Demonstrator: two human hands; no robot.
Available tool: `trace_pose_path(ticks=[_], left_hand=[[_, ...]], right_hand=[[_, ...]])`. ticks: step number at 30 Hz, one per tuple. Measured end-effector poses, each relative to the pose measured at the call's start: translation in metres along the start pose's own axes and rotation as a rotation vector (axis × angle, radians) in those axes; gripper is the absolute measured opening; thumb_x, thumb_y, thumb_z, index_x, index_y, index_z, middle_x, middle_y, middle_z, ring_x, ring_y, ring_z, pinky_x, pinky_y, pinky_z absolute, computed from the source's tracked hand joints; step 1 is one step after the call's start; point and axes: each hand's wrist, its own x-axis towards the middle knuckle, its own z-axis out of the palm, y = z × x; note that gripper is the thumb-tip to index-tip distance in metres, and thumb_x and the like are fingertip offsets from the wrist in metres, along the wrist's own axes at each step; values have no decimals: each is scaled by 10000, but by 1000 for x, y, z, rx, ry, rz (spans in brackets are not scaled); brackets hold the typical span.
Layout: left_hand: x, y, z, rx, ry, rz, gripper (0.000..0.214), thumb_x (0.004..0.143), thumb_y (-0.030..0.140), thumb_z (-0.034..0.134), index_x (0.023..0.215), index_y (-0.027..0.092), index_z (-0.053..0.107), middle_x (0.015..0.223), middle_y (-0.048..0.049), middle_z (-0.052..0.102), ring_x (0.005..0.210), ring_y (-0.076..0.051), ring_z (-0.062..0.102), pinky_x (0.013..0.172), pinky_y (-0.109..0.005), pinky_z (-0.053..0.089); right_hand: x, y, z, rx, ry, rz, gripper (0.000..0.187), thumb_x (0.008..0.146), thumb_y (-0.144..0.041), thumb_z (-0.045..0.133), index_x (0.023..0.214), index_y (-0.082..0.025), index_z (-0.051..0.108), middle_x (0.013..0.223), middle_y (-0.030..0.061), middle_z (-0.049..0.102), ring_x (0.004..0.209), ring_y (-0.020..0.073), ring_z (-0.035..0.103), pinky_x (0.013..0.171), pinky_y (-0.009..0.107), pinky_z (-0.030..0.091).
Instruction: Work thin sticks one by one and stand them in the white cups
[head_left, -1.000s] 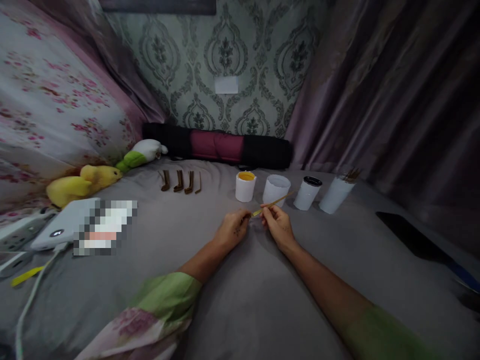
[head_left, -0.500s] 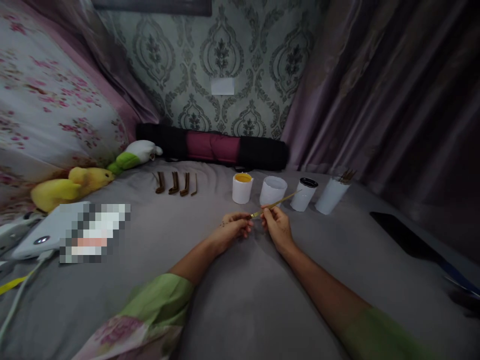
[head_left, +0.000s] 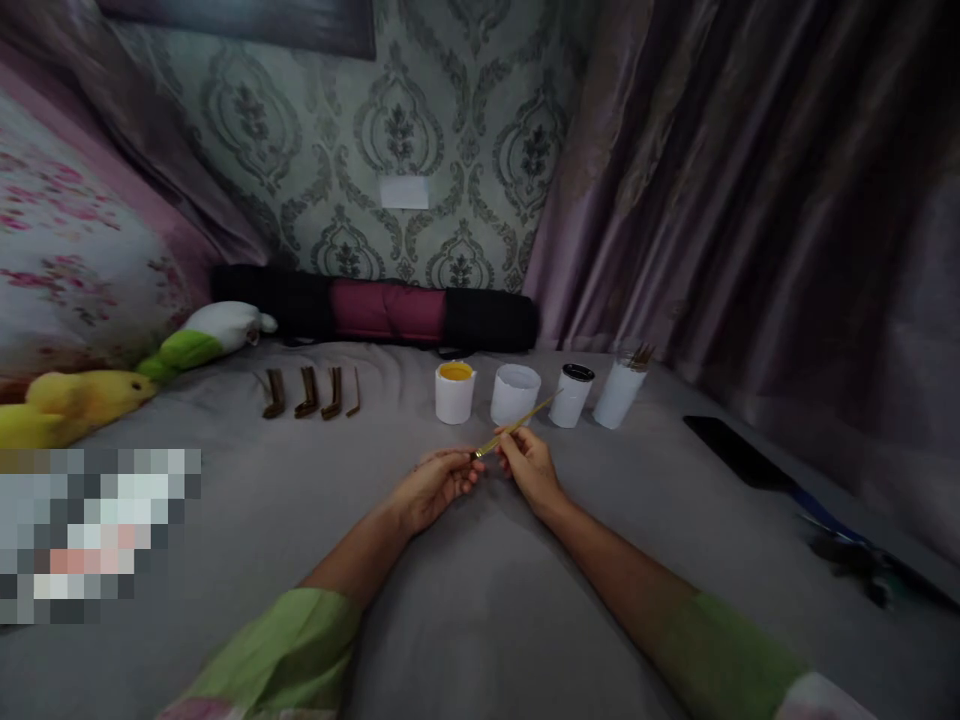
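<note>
A thin paintbrush (head_left: pixel 491 444) with a golden handle is held slantwise between my two hands, above the grey cloth. My left hand (head_left: pixel 441 486) pinches the bristle end, so the bristles are hidden by its fingers. Fingers of my right hand (head_left: pixel 531 470) are closed on the handle, whose tip points up and to the right. Just beyond stand a white container (head_left: pixel 454 402) with yellow paint inside, a wider white tub (head_left: pixel 510 402), and a white container (head_left: pixel 570 405) with a black rim. A taller white holder (head_left: pixel 619 398) contains several thin brown sticks or brushes.
Several brown bent bundles (head_left: pixel 307 395) lie in a row at the back left. Behind them is a long black and maroon roll (head_left: pixel 390 310) against the wall. Plush toys (head_left: pixel 97 398) rest at the left. A dark flat object (head_left: pixel 735 452) with a blue part lies at the right.
The view has turned, so most things sit further left in the picture. Both hands keep their hold on the paintbrush, with little change in pose.
</note>
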Motion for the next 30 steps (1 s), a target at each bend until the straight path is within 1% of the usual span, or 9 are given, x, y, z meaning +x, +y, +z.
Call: trace_pose_path(ticks=[6, 11, 15, 19, 23, 30], left_hand=[[-2, 4, 0, -19, 0, -70, 167, 740, 43, 470, 882, 59, 555, 683, -63, 600, 525, -60, 530, 511, -158, 442], [-2, 5, -3, -26, -36, -87, 159, 742, 62, 495, 881, 61, 572, 702, -56, 594, 530, -50, 524, 514, -149, 452], [-2, 4, -4, -20, -14, -95, 150, 739, 71, 509, 871, 66, 580, 708, -55, 594, 534, -50, 527, 508, -144, 458], [-3, 5, -4, -27, 1, -110, 138, 738, 73, 515, 859, 67, 582, 696, -55, 596, 524, -50, 526, 501, -139, 461], [-4, 6, -4, -32, 4, -116, 124, 735, 74, 520, 840, 65, 586, 695, -60, 601, 518, -50, 524, 494, -137, 463], [-5, 7, -3, -51, 7, -134, 109, 738, 74, 523, 818, 67, 597, 686, -59, 607, 512, -50, 528, 482, -135, 461]], right_hand=[[2, -8, -12, 2, 51, 6, 311, 731, -436, 501, 842, -150, 551, 611, -19, 501, 450, 74, 431, 382, 185, 318], [5, -20, -32, 56, 106, 10, 327, 709, -461, 517, 835, -160, 542, 620, -24, 493, 455, 69, 425, 384, 181, 321], [8, -29, -50, 116, 177, -4, 327, 704, -457, 520, 838, -161, 556, 639, -23, 497, 469, 63, 433, 390, 179, 322], [11, -35, -62, 150, 248, 3, 318, 695, -450, 525, 828, -164, 563, 642, -20, 513, 468, 62, 441, 395, 186, 327], [10, -37, -67, 151, 259, 4, 314, 682, -445, 544, 814, -162, 568, 644, -18, 525, 466, 60, 447, 403, 189, 336], [9, -37, -67, 189, 253, 11, 305, 670, -430, 568, 798, -153, 566, 633, -15, 530, 458, 57, 449, 389, 183, 337]])
